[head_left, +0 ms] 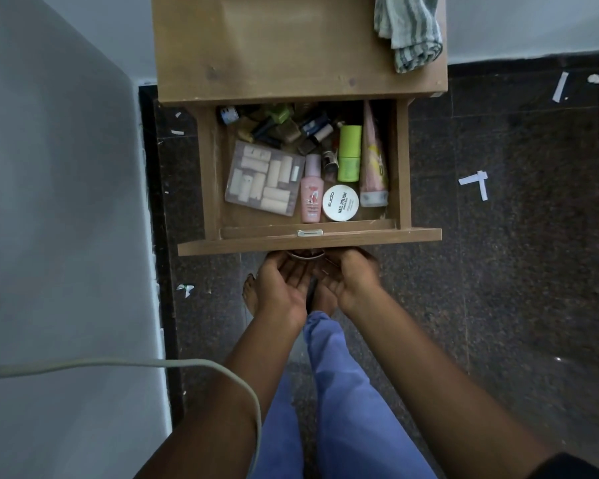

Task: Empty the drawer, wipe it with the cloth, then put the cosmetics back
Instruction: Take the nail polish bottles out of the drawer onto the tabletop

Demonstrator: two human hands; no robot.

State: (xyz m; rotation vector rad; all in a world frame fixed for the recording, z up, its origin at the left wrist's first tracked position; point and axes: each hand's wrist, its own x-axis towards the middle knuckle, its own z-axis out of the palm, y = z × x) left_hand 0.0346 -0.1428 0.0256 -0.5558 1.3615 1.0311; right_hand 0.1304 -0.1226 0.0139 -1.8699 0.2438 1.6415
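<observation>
The wooden drawer (308, 240) stands pulled out from a small bedside table (274, 46). It holds a clear box of beige rolls (265, 178), a pink bottle (312, 190), a white nail polish remover tub (340, 202), a green stick (350, 153), a pink tube (373, 157) and several small dark bottles (284, 126) at the back. A striped green-grey cloth (408, 29) lies on the table top, back right. My left hand (284, 285) and my right hand (350, 278) are palm-up under the drawer front, fingers curled around its handle (306, 255), which is mostly hidden.
A pale bed or mattress edge (66, 202) fills the left side, with a grey cable (118, 363) running across it. The dark speckled floor (516, 271) has scraps of white paper (476, 183). My blue trouser legs and bare feet are below the drawer.
</observation>
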